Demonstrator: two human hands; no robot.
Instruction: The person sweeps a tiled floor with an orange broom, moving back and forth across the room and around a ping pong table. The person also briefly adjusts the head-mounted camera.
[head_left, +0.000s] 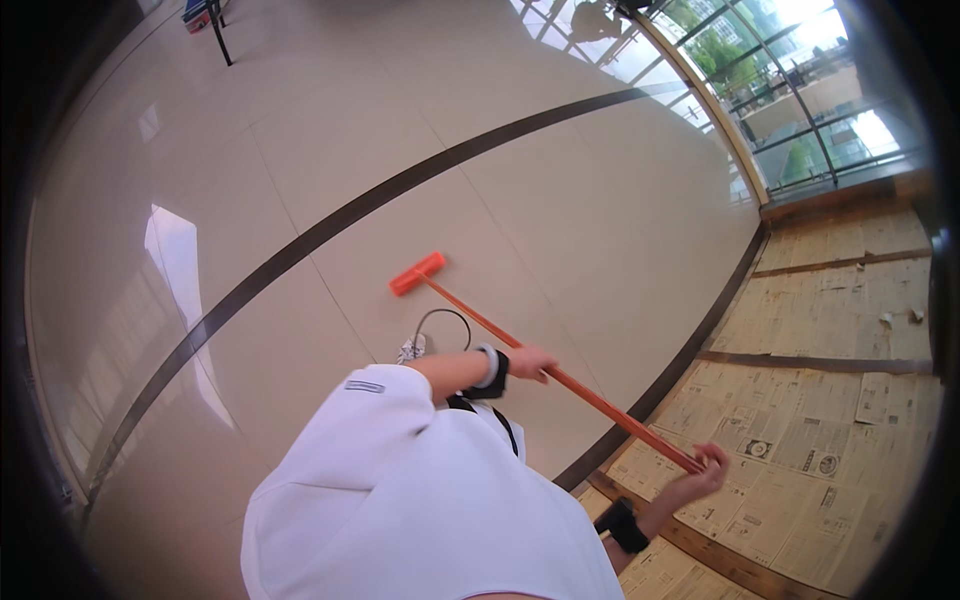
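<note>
A long orange-red pole crosses in front of me, ending in a T-shaped floor-cleaning head (417, 274) that rests on the tiled floor. Whether that head is a mop or a broom is too blurred to tell. My left hand (531, 363) grips the handle (607, 409) around its middle. At the upper end, my right hand (705, 474) curls its fingers around the pole. Both wrists wear black bands, and a pale ring also circles the left one. One patterned shoe (411, 348) shows beside a thin black cable loop (444, 311).
Glossy beige tiles (360, 180) carry a dark curved-looking stripe (450, 157). On the right, a wall (795, 450) is papered with newspaper sheets between wooden strips. A gridded window (787, 97) fills the upper right. Dark furniture legs (221, 37) stand at the upper left.
</note>
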